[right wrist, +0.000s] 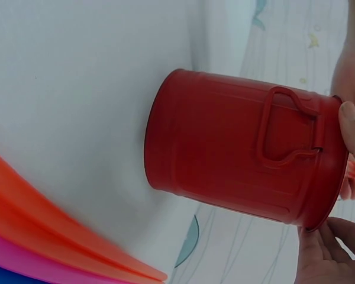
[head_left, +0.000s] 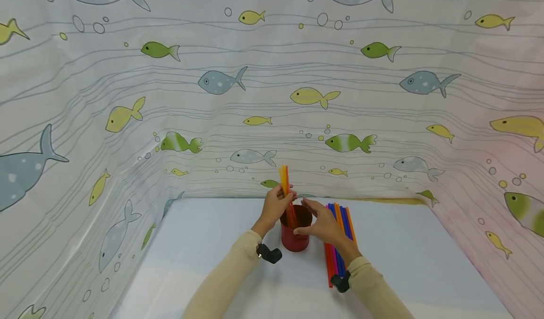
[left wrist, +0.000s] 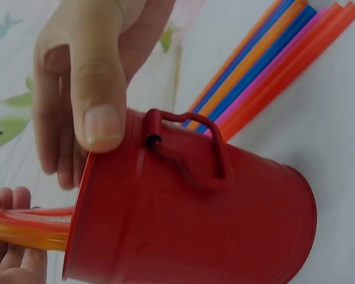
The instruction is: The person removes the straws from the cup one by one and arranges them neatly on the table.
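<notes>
A red metal pot (head_left: 296, 238) with wire side handles stands upright on the white table. My left hand (head_left: 274, 206) pinches a few straws (head_left: 285, 179), yellow, orange and red, just above the pot's mouth. Their lower ends are inside the pot, hidden by its wall in the left wrist view. My right hand (head_left: 321, 223) holds the pot by its rim, the thumb (left wrist: 100, 121) on the near side and the fingers (right wrist: 325, 251) around the other side.
More straws (head_left: 329, 257), red, pink, blue and orange, lie side by side on the table right of the pot, partly under my right forearm. A fish-patterned curtain (head_left: 272, 125) encloses the table (head_left: 408, 248) at the back and sides.
</notes>
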`<state>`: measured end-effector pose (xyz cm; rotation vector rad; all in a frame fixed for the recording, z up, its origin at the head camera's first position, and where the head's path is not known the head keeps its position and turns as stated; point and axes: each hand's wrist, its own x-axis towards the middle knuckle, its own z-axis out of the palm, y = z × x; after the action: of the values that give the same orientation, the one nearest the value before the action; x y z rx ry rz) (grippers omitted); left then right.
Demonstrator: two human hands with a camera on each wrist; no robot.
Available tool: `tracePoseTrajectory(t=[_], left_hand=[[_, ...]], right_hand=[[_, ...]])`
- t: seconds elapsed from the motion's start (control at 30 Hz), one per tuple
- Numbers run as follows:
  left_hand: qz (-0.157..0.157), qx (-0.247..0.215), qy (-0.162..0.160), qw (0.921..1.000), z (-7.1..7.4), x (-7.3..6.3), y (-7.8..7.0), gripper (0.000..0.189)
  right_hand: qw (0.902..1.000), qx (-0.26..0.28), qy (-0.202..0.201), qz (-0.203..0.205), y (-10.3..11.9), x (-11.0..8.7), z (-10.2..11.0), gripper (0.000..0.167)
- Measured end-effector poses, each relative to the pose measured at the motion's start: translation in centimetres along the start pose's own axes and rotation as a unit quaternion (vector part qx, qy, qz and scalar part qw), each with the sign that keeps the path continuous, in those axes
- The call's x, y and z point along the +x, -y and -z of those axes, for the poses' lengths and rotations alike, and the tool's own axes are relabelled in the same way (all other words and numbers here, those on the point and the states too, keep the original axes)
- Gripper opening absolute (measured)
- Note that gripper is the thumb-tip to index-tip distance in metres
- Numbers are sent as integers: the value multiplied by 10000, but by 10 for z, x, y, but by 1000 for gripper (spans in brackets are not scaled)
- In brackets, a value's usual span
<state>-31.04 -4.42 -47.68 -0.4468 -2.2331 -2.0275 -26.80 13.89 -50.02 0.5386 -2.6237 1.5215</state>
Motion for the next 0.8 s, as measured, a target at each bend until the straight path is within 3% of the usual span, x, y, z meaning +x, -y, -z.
tracePoseTrajectory(t=[0.2, 0.4, 0.63, 0.8], left_hand=[[78, -545, -101, 9984, 10, -2, 7, 31], [23, -603, -91, 9981, 16, -10, 15, 34], [334, -510, -206, 9979, 19, -16, 20, 44], [409, -616, -95, 9972, 21, -18, 25, 43]], right_hand=[[9998, 188, 29, -88, -1, 1, 1, 98], [9996, 164, 75, -198, -2, 1, 0, 98], [9998, 161, -3, -80, -2, 0, -1, 98], [10000, 53, -13, -54, -3, 1, -1, 98]])
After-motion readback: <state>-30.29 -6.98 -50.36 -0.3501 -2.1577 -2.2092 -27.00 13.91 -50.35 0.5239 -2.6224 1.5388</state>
